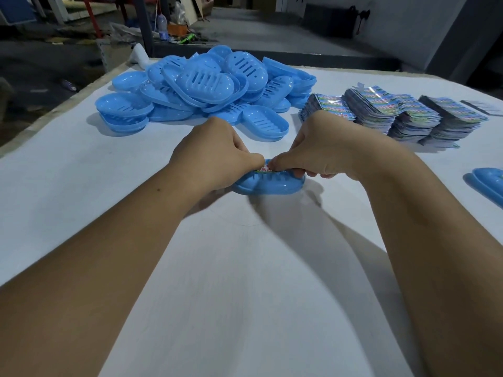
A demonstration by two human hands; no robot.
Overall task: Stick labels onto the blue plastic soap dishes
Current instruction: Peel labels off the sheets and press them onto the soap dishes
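Near the middle of the bench (81,172), a blue soap dish (268,185) sits under both hands. I see the left hand (215,156) curled around the dish's left end, thumb pointing inward along the top. Right hand (321,153) mirrors it on the right end, fingers curled over the far rim. Both thumbs meet on a label (263,168), of which only a sliver with red print shows between them (the rest is hidden, so I cannot tell how flat it lies). Thumb tips press it against the dish's upper face.

Toward the far left part of the bench: a loose pile of soap dishes (206,88), same blue, some upside down showing slotted bottoms, several nested together. One dish from that pile lies just beyond the hands.

Toward the far right edge: stacks of labels (394,112) in rows, glossy and multicoloured, fanned slightly and touching one another.

At the right edge, level with the hands, another soap dish (487,186) is partly cut off by the frame, well apart from the held one.
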